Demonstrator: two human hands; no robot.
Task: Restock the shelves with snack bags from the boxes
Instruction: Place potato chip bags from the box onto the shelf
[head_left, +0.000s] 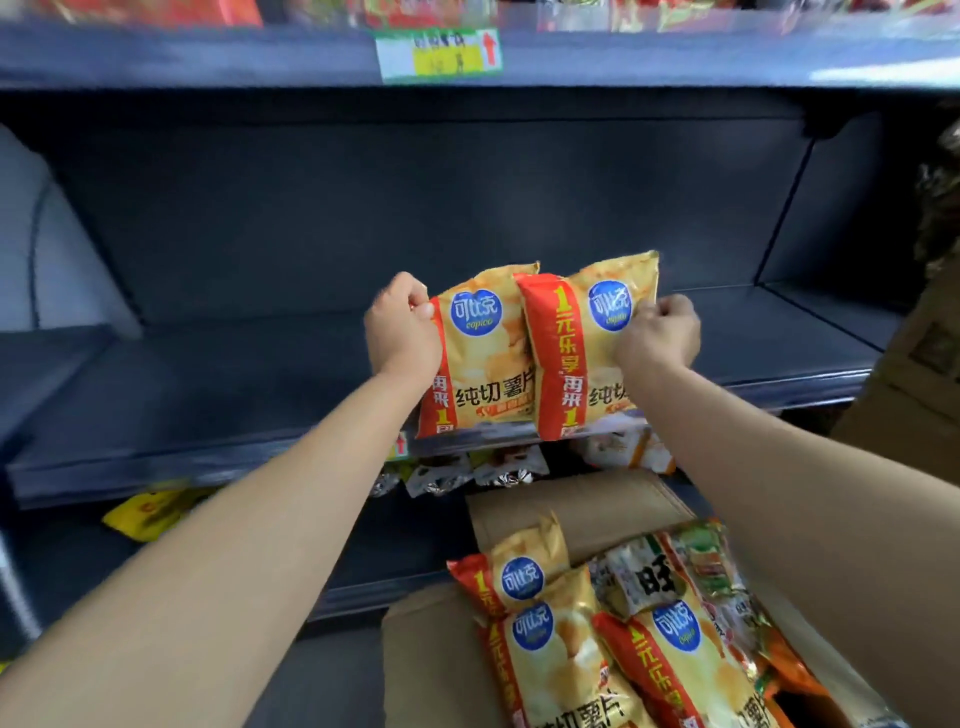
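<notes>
Potato chip bags (519, 364), two, upright and overlapping at the front edge of the dark middle shelf (208, 395). Left bag (480, 358) pinched at its upper left corner in the left grip (402, 332), fingers curled; right bag (587, 353) pinched at its upper right edge in the right grip (657, 335). Below, at lower right, open cardboard box (571, 509) with more yellow-and-red bags (550, 660) lying beside other snack packets (649, 577).

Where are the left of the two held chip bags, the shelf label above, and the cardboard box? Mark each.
left chip bag (480, 364), head view, on its yellow front.
shelf label (447, 61), head view, on its yellow patch.
cardboard box (576, 506), head view, on its open flap.
</notes>
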